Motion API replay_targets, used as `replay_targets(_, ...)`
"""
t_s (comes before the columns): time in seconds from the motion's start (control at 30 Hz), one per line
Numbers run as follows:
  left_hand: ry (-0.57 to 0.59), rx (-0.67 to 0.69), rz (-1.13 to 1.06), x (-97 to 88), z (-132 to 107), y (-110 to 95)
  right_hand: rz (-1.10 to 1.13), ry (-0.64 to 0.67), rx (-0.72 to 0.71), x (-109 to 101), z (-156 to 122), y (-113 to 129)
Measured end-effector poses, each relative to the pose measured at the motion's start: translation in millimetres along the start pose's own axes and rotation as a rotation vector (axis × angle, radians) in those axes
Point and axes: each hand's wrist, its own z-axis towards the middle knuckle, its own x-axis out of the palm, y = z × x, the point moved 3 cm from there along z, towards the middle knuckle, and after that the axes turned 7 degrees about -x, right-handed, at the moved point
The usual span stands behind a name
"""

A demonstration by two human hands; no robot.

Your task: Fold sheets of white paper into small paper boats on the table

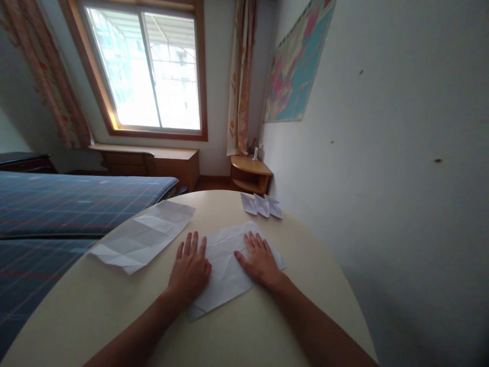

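Observation:
A creased white sheet of paper [225, 262] lies on the round cream table [305, 285] in front of me. My left hand [191, 267] rests flat across its left side, fingers stretched forward. On the sheet's right side lies my right hand [260, 257], palm down with the fingers spread and the thumb pointing toward the middle. Neither hand grips anything. Parts of the paper are hidden under both hands. A lower corner of the sheet shows a small folded strip.
Another creased sheet [148, 234] lies at the table's left edge. Several small folded paper pieces [262, 205] stand in a row at the far edge. A bed with a plaid cover [76, 201] is to the left. The white wall [382, 214] borders the right.

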Motion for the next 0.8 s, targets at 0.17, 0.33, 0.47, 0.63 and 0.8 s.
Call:
replay_targets(0.17,0.212,0.472,-0.251,-4.2,-13,-17,0.028,0.025,-0.11,-2,5,-6)
replay_targets(0.33,0.309,0.598,-0.312,-9.9,-25,-28,0.038,0.016,-0.165,-6,9,-11)
replay_targets(0.47,0.311,0.487,-0.266,-3.3,-25,-34,0.021,-0.026,-0.141,-12,6,-3)
replay_targets(0.63,0.257,0.237,-0.211,4.3,-22,-34,-0.007,-0.07,-0.017,-17,-8,18)
replay_targets(0.8,0.193,0.07,-0.211,11.4,-19,-32,0.032,0.028,-0.014,-7,-15,25)
